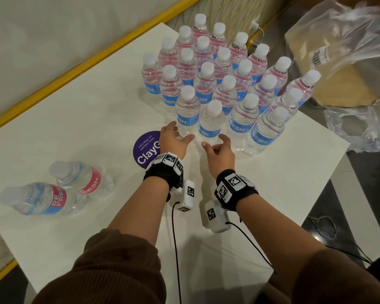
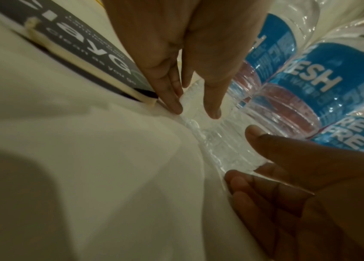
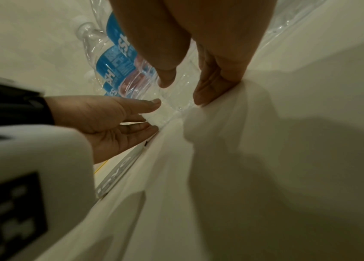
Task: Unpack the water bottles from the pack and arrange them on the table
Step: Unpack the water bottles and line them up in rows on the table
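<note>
Several upright water bottles (image 1: 226, 69) with blue and pink labels stand in rows on the white table (image 1: 75, 128). My left hand (image 1: 180, 133) is low at the base of the front-left bottle (image 1: 187, 110), fingers on its left and thumb in front, straight and loosely spread. My right hand (image 1: 213, 142) hovers just short of the neighbouring front bottle (image 1: 211, 121), fingers relaxed. In the left wrist view, the left hand (image 2: 196, 111) straddles a clear bottle base (image 2: 228, 146) without closing on it. In the right wrist view, the right hand (image 3: 183, 91) is likewise spread. Two bottles (image 1: 83, 178) lie on their sides at the left.
A round purple sticker (image 1: 146, 150) lies on the table under my left wrist. Torn clear plastic wrap (image 1: 355, 128) and a bagged cardboard sheet (image 1: 338, 69) sit off the table's right side. A yellow rail (image 1: 75, 69) runs along the far edge.
</note>
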{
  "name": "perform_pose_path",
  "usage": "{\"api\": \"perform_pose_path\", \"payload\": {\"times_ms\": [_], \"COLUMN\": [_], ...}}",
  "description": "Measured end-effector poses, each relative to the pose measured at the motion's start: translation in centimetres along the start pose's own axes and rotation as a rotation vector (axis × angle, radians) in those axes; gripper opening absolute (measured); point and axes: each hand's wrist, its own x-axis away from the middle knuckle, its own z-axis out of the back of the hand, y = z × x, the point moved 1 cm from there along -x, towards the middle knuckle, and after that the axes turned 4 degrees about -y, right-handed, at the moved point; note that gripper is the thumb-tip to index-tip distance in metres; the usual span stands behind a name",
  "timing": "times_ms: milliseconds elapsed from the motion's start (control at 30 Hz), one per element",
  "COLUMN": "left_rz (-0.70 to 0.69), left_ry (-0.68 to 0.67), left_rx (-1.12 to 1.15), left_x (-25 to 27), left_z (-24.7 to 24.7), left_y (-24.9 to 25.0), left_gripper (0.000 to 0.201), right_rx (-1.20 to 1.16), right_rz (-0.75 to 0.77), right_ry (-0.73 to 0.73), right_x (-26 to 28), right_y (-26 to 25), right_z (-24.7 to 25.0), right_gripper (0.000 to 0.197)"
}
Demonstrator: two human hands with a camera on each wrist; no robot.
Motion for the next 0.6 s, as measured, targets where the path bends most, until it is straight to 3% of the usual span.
{"api": "perform_pose_path", "payload": {"times_ms": [367,600], "left_rz": [-0.005,0.012], "left_ry": [0.056,0.045], "left_rx": [-0.003,-0.006], "left_x": [-0.9,-0.4], "left_z": [-0.6,-0.4], "left_y": [0.7,1.2], "left_gripper": [0.049,0.058], "right_rx": [-0.014,-0.016], "right_rz": [-0.032,-0.056], "right_ry": [0.014,-0.011], "right_x": [-0.4,-0.7], "right_y": [-0.3,0.0], "right_z": [-0.1,0.0], "right_gripper": [0.055,0.058]}}
